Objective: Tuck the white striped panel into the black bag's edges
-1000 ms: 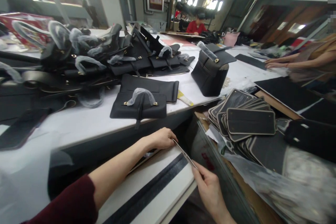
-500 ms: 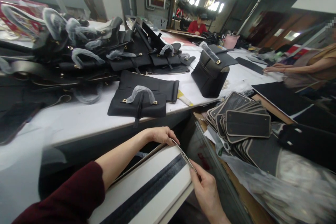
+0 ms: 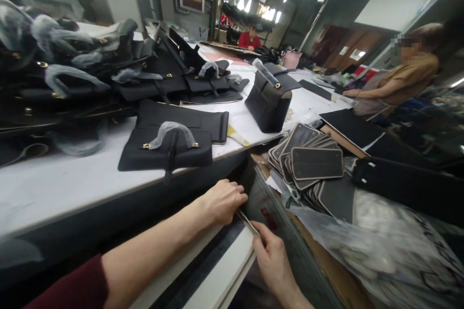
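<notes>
A long white piece with a dark stripe (image 3: 226, 263) slants up from the bottom of the view, a thin layered edge along its far end. My left hand (image 3: 226, 199) reaches across it, its fingers curled down over that far end; the fingertips are partly hidden. At the far right corner, my right hand (image 3: 270, 256) pinches the thin edge between thumb and fingers. Beyond my hands, a flat black handbag piece (image 3: 170, 147) with a plastic-wrapped handle lies on the white table (image 3: 90, 193). A black boxy bag (image 3: 268, 101) stands upright farther right.
Black bag parts with wrapped handles (image 3: 83, 82) are heaped on the left. To my right, stacked dark panels with pale edges (image 3: 317, 163) lie beside clear plastic wrapping (image 3: 380, 241). One co-worker (image 3: 406, 77) stands at the right; another in red (image 3: 249, 39) sits at the back.
My left hand has shifted slightly down and turned, its fingers now curled farther over the far end. My right hand keeps its pinch. The view has swung right, showing more of the co-worker there.
</notes>
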Action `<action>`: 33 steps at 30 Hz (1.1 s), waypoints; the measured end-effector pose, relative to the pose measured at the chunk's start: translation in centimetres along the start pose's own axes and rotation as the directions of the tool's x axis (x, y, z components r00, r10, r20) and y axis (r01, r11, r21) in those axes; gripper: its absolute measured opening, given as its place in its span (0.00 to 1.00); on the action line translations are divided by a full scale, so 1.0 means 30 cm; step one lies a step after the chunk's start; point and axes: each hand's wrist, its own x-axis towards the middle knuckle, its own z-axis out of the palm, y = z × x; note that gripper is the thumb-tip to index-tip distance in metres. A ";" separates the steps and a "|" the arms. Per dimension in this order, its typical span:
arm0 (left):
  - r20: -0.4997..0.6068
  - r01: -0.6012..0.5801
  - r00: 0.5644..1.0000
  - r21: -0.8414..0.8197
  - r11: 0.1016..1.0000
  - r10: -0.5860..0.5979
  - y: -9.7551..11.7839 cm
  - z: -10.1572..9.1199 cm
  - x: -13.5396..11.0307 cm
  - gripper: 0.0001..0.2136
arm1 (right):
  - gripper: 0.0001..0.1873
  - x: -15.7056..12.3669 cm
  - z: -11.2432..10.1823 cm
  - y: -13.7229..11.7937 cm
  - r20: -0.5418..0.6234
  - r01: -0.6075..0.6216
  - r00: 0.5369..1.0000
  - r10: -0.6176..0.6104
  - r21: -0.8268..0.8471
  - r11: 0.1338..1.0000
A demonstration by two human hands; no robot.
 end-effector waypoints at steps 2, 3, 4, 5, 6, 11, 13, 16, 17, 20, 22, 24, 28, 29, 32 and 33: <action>-0.071 -0.066 0.995 0.074 0.995 0.072 0.061 -0.002 -0.029 0.05 | 0.20 -0.003 -0.008 -0.002 0.009 -0.003 1.000 0.003 0.014 1.000; -0.084 -0.092 0.992 0.063 0.994 0.097 0.091 0.003 -0.051 0.04 | 0.19 -0.004 -0.013 -0.003 0.019 0.005 1.000 -0.005 0.016 1.000; -0.077 -0.110 0.991 0.037 0.993 0.113 0.118 0.011 -0.075 0.03 | 0.19 -0.004 -0.019 -0.004 0.033 0.020 0.999 -0.020 0.012 1.000; -0.059 -0.115 0.992 0.004 0.993 0.115 0.143 0.024 -0.099 0.02 | 0.19 -0.003 -0.025 -0.007 0.049 0.040 0.998 -0.040 0.002 0.999; -0.039 -0.109 0.993 -0.030 0.994 0.108 0.164 0.039 -0.121 0.02 | 0.19 -0.001 -0.031 -0.010 0.067 0.059 0.996 -0.059 -0.010 0.998; -0.042 -0.037 0.999 -0.097 0.995 0.033 0.204 0.112 -0.169 0.05 | 0.20 0.009 -0.053 -0.028 0.130 0.122 0.985 -0.115 -0.047 0.991; -0.045 -0.046 0.998 -0.080 0.996 0.042 0.203 0.126 -0.164 0.06 | 0.20 0.010 -0.057 -0.030 0.131 0.132 0.984 -0.124 -0.049 0.990; -0.042 -0.064 0.997 -0.082 0.995 0.060 0.199 0.128 -0.154 0.06 | 0.21 0.010 -0.055 -0.026 0.124 0.140 0.984 -0.130 -0.073 0.987; -0.041 -0.069 0.997 -0.100 0.993 0.065 0.197 0.123 -0.152 0.06 | 0.21 0.009 -0.052 -0.024 0.124 0.142 0.984 -0.131 -0.082 0.986; -0.035 -0.014 0.999 -0.161 0.987 0.009 0.179 0.089 -0.146 0.05 | 0.20 0.003 -0.039 -0.019 0.129 0.141 0.983 -0.127 -0.110 0.984; -0.097 0.068 0.992 -0.140 0.988 -0.082 0.150 0.058 -0.136 0.07 | 0.20 -0.005 -0.029 -0.015 0.104 0.146 0.986 -0.133 -0.132 0.980; -0.187 0.150 0.968 -0.103 0.983 -0.167 0.104 0.033 -0.118 0.10 | 0.20 -0.010 -0.022 -0.009 0.077 0.169 0.984 -0.158 -0.154 0.974; -0.063 0.212 0.971 -0.216 0.953 -0.230 -0.014 0.023 -0.075 0.13 | 0.18 0.001 -0.018 -0.005 0.054 0.217 0.976 -0.211 -0.185 0.959; -0.013 0.212 0.975 -0.249 0.945 -0.223 -0.041 0.026 -0.066 0.13 | 0.16 0.009 -0.018 -0.006 0.049 0.212 0.977 -0.206 -0.189 0.959; 0.053 0.197 0.980 -0.315 0.928 -0.189 -0.101 0.038 -0.050 0.14 | 0.11 0.040 -0.012 -0.006 0.028 0.130 0.992 -0.127 -0.187 0.974; 0.068 0.193 0.981 -0.340 0.921 -0.181 -0.114 0.042 -0.048 0.14 | 0.11 0.050 -0.007 -0.004 0.016 0.093 0.996 -0.091 -0.175 0.980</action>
